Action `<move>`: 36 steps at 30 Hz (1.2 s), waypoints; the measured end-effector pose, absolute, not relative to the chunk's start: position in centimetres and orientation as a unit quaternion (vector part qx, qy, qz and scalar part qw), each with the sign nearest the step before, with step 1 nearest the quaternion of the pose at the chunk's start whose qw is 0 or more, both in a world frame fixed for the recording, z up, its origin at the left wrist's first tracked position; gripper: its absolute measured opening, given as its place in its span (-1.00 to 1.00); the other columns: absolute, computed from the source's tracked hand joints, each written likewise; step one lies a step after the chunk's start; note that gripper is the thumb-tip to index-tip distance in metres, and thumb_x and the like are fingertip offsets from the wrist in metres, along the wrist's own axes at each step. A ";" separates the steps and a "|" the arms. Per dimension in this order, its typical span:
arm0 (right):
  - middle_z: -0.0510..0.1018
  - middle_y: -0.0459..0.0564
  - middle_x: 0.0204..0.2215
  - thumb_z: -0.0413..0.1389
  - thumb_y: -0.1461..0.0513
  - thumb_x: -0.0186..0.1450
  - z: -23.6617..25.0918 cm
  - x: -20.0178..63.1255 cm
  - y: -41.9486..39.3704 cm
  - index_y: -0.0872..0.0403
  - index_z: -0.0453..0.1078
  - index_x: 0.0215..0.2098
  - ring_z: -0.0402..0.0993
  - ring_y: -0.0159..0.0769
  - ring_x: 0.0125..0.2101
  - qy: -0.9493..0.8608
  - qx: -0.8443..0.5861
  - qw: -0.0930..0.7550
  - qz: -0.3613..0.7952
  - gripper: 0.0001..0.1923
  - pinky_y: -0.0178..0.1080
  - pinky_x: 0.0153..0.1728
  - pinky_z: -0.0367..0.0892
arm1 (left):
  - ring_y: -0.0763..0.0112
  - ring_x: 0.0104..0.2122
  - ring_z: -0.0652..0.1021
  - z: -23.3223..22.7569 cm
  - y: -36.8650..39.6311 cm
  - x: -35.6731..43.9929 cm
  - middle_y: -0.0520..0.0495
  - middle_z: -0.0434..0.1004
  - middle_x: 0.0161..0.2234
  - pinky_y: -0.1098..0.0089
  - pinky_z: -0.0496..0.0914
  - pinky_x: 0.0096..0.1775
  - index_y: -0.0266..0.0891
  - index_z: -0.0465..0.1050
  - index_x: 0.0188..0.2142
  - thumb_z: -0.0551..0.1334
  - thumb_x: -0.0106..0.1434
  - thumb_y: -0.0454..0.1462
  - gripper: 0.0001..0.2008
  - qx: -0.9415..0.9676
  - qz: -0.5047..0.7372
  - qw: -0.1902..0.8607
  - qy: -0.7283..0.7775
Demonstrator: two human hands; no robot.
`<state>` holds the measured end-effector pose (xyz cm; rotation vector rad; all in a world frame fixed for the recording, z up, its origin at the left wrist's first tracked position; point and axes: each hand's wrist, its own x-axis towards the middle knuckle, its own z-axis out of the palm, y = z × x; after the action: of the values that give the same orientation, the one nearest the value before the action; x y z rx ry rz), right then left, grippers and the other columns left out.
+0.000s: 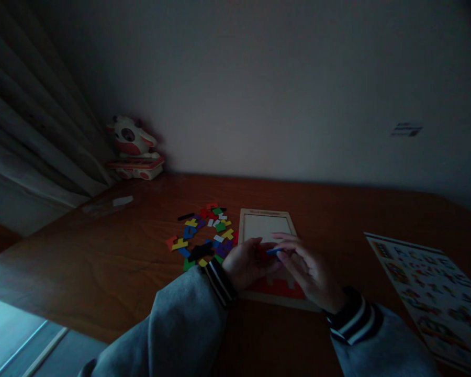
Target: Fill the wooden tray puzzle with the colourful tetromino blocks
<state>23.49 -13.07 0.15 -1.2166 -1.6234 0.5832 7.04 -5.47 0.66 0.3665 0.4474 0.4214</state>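
A light wooden puzzle tray (264,225) lies on the table under my hands, with red puzzle pieces (277,288) along its near end. My right hand (312,272) pinches a thin blue puzzle piece (273,251) above the tray. Just left of it, my left hand (245,266) is curled with its palm turned inward. Something dark red shows by its fingers, but the dim light hides whether it is held. Beside the tray on the left lies a loose spread of coloured pieces (220,227), among them yellow, green, purple, white and black ones.
A printed sheet with colourful pictures (435,293) lies at the right of the brown wooden table (121,251). A cow-shaped toy keyboard (135,149) stands at the back left, near a curtain (35,115). A small pale strip (123,200) lies in front of the toy.
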 end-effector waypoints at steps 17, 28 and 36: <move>0.61 -0.05 -0.42 0.24 -0.01 0.15 0.2 30.5 -13.2 0.03 0.51 -0.22 0.52 -0.33 -0.48 -0.582 -0.600 0.325 0.443 -0.66 -0.28 -0.46 0.42 | 0.57 -0.62 0.40 0.7 -2.3 6.3 -0.05 0.44 -0.53 0.56 0.28 -0.54 -0.36 0.44 -0.45 0.07 0.36 -0.27 -0.69 0.261 0.392 0.798 0.376; 0.51 -0.06 -0.45 0.23 0.00 0.17 0.2 30.0 -13.1 -0.01 0.56 -0.37 0.40 -0.30 -0.45 -0.671 -0.616 0.254 0.325 -0.75 -0.26 -0.41 0.30 | 0.55 -0.59 0.42 0.4 -2.5 6.5 -0.08 0.47 -0.52 0.54 0.30 -0.50 -0.39 0.46 -0.48 0.12 0.35 -0.28 -0.69 0.290 0.393 0.790 0.371; 0.43 -0.04 -0.36 0.23 -0.08 0.15 -0.1 30.5 -13.1 0.03 0.51 -0.24 0.37 -0.29 -0.38 -0.684 -0.630 0.198 0.311 -0.61 -0.25 -0.35 0.30 | 0.55 -0.61 0.41 0.5 -2.6 6.7 -0.07 0.46 -0.55 0.54 0.28 -0.52 -0.37 0.42 -0.52 0.19 0.29 -0.29 -0.73 0.282 0.402 0.793 0.359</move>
<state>30.53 -13.09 -0.07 -1.7622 -1.9150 0.8693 6.74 -2.56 0.49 0.6069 0.7721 0.8650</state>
